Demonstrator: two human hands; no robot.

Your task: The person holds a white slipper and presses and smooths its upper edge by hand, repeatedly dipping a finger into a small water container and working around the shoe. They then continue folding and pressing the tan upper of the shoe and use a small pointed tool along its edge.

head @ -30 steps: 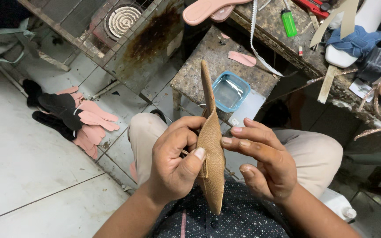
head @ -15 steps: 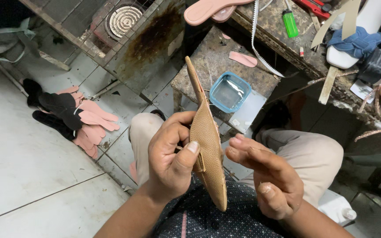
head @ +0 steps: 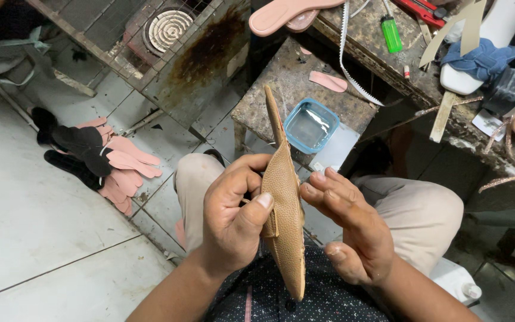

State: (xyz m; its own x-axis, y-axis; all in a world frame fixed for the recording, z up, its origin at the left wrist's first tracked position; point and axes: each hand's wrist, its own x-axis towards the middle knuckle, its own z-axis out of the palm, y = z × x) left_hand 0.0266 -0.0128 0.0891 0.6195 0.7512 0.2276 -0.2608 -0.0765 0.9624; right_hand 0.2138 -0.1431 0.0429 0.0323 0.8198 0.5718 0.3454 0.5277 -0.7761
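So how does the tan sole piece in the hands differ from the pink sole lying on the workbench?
The tan sole piece has a pebbled leather grain; the pink sole looks smooth. The tan one is held on edge, gripped by the left hand with the right hand open beside it; the pink one lies flat, overhanging the workbench. Both share an elongated sole outline.

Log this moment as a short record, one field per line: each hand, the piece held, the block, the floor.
left hand: grips the tan sole piece, thumb across its pebbled face
right hand: open, fingertips beside the piece's edge; contact unclear
tan sole piece: upright, edge-on, pointed end up
stone block: carries a blue tray of clear liquid and a pink cut-out
floor: pink and black insoles piled on the tiles at left
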